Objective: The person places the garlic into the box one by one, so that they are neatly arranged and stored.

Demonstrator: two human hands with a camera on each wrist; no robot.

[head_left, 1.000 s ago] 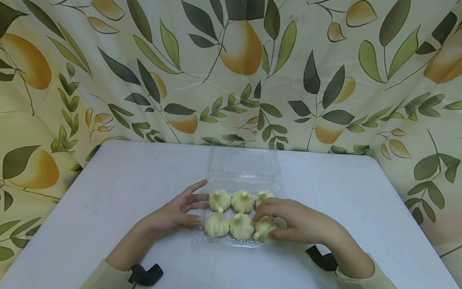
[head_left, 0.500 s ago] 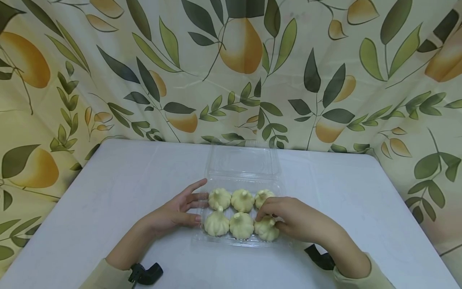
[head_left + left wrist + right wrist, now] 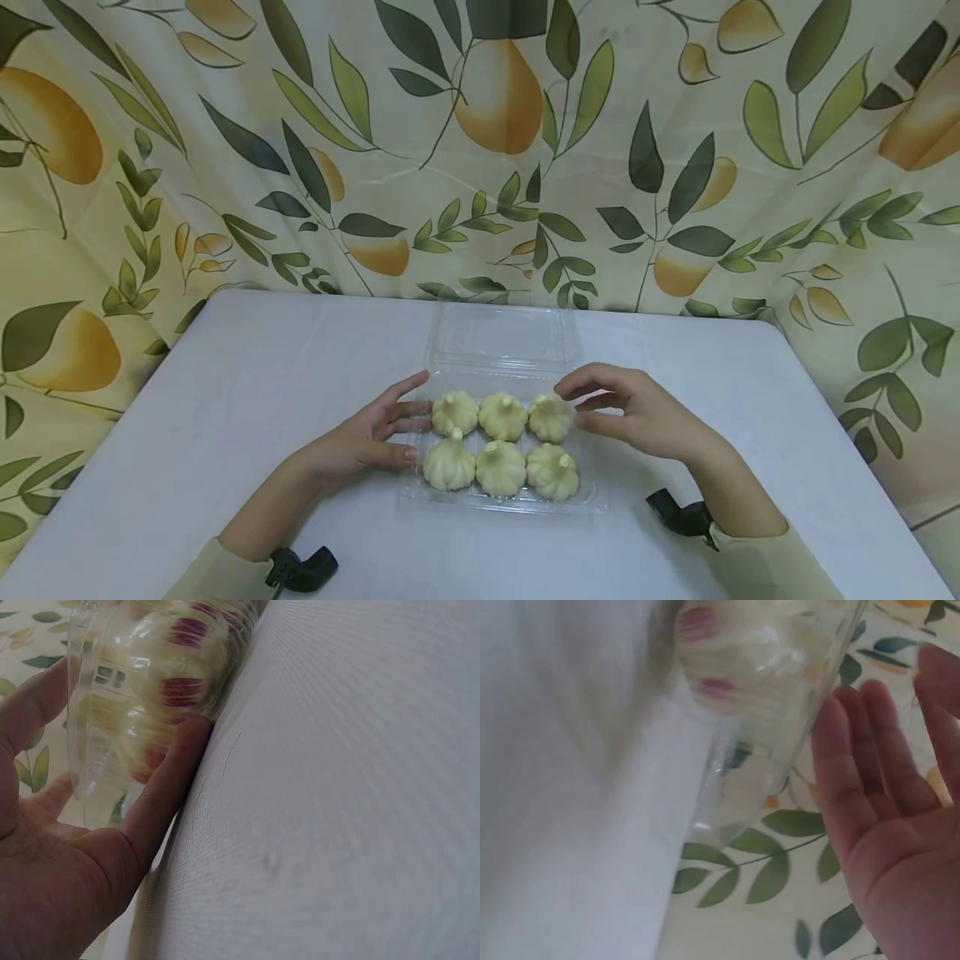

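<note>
A clear plastic clamshell box [image 3: 591, 492] holds pale garlic bulbs [image 3: 501, 469] in two rows of three. Through its wall the left wrist view shows purple-red marks [image 3: 182, 691] low on the bulbs. My left hand [image 3: 360, 437] rests against the box's left side, thumb and fingers spread along the wall. At the back right corner my right hand [image 3: 637, 412] hovers, fingers loosely bent and holding nothing, its fingertips right by the back right garlic bulb [image 3: 551, 418]. The front right garlic bulb [image 3: 552, 472] sits uncovered, stem up.
The box's transparent lid [image 3: 504, 333] is folded back toward the far edge of the white-covered table [image 3: 300, 358]. Behind hangs a curtain [image 3: 495, 208] printed with fruit and leaves. A black strap mount [image 3: 303, 570] is on each wrist.
My right hand has let go of the front right garlic bulb, after turning its stem upward, and moved back beside the back right one. My left hand stays put.
</note>
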